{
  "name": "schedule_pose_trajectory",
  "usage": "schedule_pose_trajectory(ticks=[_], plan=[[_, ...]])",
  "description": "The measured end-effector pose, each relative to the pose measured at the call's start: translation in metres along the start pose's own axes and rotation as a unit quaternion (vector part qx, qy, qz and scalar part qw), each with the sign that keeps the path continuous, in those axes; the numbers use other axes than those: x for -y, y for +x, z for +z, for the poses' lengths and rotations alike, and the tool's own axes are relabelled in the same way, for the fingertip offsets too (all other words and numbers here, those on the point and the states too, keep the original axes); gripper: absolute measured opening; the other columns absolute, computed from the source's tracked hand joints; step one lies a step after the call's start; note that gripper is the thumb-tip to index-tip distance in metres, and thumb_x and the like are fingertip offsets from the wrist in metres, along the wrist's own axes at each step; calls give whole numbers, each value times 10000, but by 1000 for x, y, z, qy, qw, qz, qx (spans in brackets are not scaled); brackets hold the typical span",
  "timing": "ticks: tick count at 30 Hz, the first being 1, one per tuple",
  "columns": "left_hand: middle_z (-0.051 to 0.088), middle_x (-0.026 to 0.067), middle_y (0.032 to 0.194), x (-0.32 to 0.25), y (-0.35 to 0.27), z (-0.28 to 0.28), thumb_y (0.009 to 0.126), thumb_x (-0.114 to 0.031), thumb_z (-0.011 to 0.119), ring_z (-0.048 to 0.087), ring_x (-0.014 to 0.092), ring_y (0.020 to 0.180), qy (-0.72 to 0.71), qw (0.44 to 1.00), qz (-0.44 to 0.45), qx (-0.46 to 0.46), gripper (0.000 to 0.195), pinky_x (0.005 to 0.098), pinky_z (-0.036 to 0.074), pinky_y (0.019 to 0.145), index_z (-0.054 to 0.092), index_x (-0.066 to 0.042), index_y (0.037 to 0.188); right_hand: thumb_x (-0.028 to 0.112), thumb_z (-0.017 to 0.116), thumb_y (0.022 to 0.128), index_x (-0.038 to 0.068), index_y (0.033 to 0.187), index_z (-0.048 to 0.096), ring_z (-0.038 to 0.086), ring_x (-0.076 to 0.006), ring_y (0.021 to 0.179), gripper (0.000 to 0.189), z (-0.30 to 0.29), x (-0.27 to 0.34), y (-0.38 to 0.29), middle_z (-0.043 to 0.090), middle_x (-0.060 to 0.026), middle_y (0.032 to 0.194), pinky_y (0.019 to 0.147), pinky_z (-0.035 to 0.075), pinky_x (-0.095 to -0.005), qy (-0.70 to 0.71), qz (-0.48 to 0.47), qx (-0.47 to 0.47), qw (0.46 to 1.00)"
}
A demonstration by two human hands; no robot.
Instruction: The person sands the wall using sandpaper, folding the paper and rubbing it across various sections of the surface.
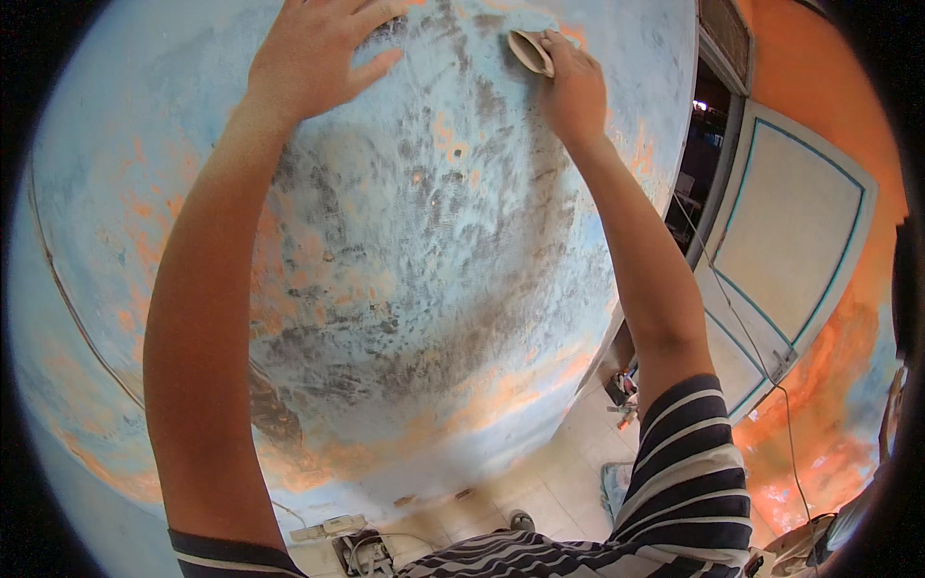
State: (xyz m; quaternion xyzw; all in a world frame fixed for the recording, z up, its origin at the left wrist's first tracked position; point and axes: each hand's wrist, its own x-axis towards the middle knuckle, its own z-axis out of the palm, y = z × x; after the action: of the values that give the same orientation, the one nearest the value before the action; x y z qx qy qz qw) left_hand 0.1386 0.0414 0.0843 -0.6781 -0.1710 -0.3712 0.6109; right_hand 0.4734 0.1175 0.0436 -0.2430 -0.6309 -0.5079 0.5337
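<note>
A wall with worn light-blue paint fills the middle of the view, marked by dark smudges and orange patches. Near the top left, my left hand rests against or just before the wall, fingers spread, holding nothing visible; some fingertips are cut off by the top edge. My right hand, at the upper right, grips a folded, curled beige sheet, perhaps sandpaper, close to the wall. Its exact contact with the wall cannot be told.
An open white door with teal trim stands at the right beside a dark doorway. A thin cable hangs across it. Below, the tiled floor holds power strips, a box of tools and other items. Another cable runs down the wall's left.
</note>
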Motion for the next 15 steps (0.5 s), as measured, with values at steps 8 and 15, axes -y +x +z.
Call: schedule_pose_trajectory(ticks=[8,15], plan=[[591,147,1385,1,1,-2,807,-310,773,517,353,1285,-11,1000,-3,-5,518,500,386,1052,646,-113,1269,-57,633,820,88,1265,615,649,-369,1141,468,-2,-2,-3,695,-127,1237,933,539,-457,-1,33,12,999],[600,155,1373,-3,4,-3,804,-301,775,527,354,1278,-18,1000,-8,-6,505,491,391,1050,652,-109,1255,-107,649,783,109,1277,620,638,-346,1189,540,-2,-12,-3,690,-118,1255,955,544,-439,-22,87,13,996]])
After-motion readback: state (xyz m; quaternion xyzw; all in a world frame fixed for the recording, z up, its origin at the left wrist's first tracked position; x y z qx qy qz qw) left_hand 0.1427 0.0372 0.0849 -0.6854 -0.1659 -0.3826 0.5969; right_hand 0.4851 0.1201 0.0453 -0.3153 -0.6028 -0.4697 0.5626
